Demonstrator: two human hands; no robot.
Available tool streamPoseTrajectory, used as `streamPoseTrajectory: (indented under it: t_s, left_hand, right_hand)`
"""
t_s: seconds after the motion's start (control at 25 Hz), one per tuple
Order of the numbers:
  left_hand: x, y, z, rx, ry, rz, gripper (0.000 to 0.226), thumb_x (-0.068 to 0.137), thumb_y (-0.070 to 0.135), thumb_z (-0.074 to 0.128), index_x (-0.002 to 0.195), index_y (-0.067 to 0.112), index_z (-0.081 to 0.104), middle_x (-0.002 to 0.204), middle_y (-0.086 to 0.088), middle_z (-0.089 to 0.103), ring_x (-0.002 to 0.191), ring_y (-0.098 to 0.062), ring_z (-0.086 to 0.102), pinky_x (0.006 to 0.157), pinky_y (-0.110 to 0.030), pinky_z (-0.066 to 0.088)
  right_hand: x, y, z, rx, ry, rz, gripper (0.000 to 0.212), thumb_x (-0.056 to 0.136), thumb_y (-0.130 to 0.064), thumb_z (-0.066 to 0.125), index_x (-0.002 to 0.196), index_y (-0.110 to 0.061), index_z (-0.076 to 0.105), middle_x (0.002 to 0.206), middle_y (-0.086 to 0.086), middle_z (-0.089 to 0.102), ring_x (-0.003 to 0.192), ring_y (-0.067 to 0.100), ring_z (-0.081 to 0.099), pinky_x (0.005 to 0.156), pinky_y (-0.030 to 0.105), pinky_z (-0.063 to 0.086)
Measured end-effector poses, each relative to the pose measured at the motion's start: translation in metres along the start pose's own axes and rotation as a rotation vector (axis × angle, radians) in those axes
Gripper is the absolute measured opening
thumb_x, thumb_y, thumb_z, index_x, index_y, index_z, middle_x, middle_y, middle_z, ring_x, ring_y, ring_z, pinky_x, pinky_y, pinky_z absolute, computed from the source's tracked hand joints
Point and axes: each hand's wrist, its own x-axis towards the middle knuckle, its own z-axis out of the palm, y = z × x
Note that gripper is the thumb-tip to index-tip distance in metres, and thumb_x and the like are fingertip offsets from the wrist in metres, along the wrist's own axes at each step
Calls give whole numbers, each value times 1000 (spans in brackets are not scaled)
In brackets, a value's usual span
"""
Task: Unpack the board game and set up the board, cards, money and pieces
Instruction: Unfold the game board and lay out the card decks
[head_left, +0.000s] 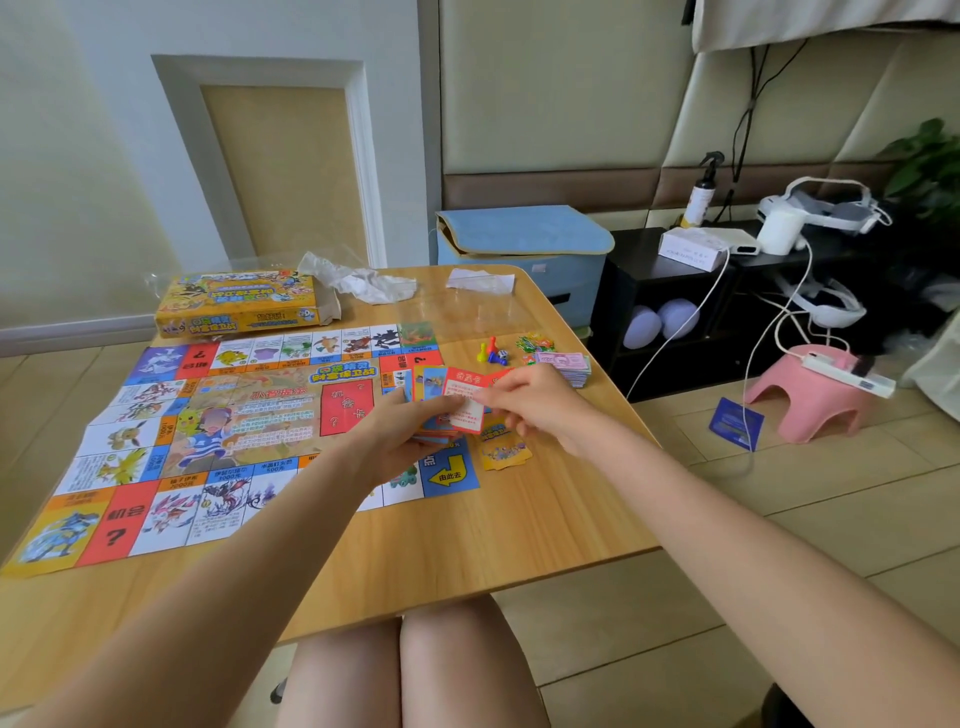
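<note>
Thin, light, slippery stack of red and blue paper cards (439, 397) held over folded paper board's (218, 436) right edge: left hand (400, 436) cups it, right hand (535, 402) pinches top card's edge, likely best grip.

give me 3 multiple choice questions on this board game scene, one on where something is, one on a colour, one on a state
1. Where is the game box?
A. on the table's far left, beyond the board
B. on the floor
C. on the pink stool

2. What colour is the card that both hands hold?
A. green
B. red and white
C. black

3. What state is the board in?
A. folded shut
B. still in the box
C. unfolded flat on the table

Answers:
1 A: the box lies past the board's far edge, on the table.
2 B: it has a red border round white text, pinched by the right hand above the stack in the left hand.
3 C: its squares lie spread open.
</note>
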Motion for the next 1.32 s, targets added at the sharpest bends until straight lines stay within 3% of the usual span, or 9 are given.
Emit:
streamPoseTrajectory:
  t_s: [0.08,0.2,0.32,0.48,0.6,0.8,1.0,1.16,1.32]
  left_hand:
    - [-4,2,1,-68,-50,-20,11,89,13,60,98,8,62,77,-7,72,63,-15,69,55,-24,57]
    - [-5,6,-5,-118,-18,-22,16,93,15,54,106,7,58,95,-15,70,75,-23,70,71,-33,59]
    - [-5,9,-5,-94,71,9,8,94,11,52,101,8,53,90,-14,66,63,-22,70,60,-32,58]
    - [-3,12,10,-94,80,11,12,94,11,52,105,6,50,87,-14,65,61,-22,67,57,-30,57]
    - [1,16,11,-122,97,0,8,94,11,52,100,6,51,89,-14,64,68,-24,65,54,-29,57]
    - [7,16,8,-103,114,-13,12,95,11,50,106,5,49,88,-13,63,72,-24,64,54,-30,56]
    - [12,13,13,-76,112,-31,4,94,12,53,95,9,52,86,-11,63,71,-23,63,65,-35,54]
    - [14,7,12,-48,101,-28,4,92,13,58,90,13,54,86,-9,64,73,-23,63,77,-39,52]
    - [16,5,8,-51,118,-6,16,86,13,64,99,8,55,87,-10,66,72,-23,66,71,-38,55]
  right_hand:
    - [-1,0,2,45,-1,20,13,85,-18,68,91,-8,62,66,1,55,53,10,46,47,19,37]
    - [4,2,-7,156,225,42,9,87,-13,63,92,-6,63,68,2,57,57,12,51,48,15,40]
    - [9,-5,-18,149,264,14,16,86,-16,59,88,-2,66,76,8,64,68,15,58,63,25,45]
    - [16,-10,-10,77,188,10,23,83,-20,65,65,-13,52,70,4,57,63,16,55,61,27,46]
    - [24,0,-9,29,148,-34,8,83,-14,68,90,-10,66,92,0,60,87,16,54,74,25,45]
    - [37,24,-5,-371,288,-71,37,87,2,53,121,-10,58,121,9,61,110,24,56,85,27,44]
    - [36,27,-6,-647,164,-105,38,91,3,45,127,-7,52,127,13,49,116,30,48,93,35,43]
    - [28,36,-2,-827,149,-123,36,87,8,37,117,-5,53,123,11,33,102,31,52,81,41,48]
    - [24,17,-1,-347,240,-159,20,96,-21,48,96,-5,61,99,5,55,84,17,56,71,30,47]
